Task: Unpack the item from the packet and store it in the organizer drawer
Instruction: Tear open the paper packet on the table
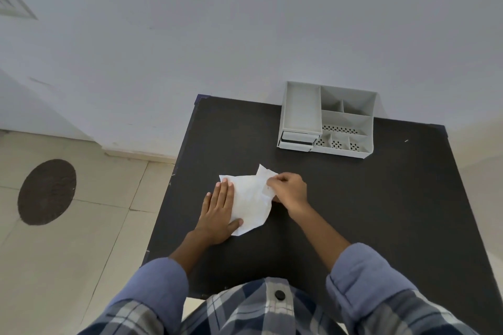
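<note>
A white paper packet [249, 198] lies flat on the black table [367, 198] in front of me. My left hand [219, 212] presses flat on the packet's left side, fingers together. My right hand [288, 189] pinches the packet's upper right flap, which is lifted off the table. What is inside the packet is hidden. The grey organizer [328, 119] stands at the table's far edge against the wall, with a small drawer [298, 140] at its front left, slightly pulled out.
The organizer has a long tray on the left and several open compartments with perforated bottoms on the right. The white wall [245, 22] rises behind the table. A tiled floor with a dark round patch [46, 192] lies to the left.
</note>
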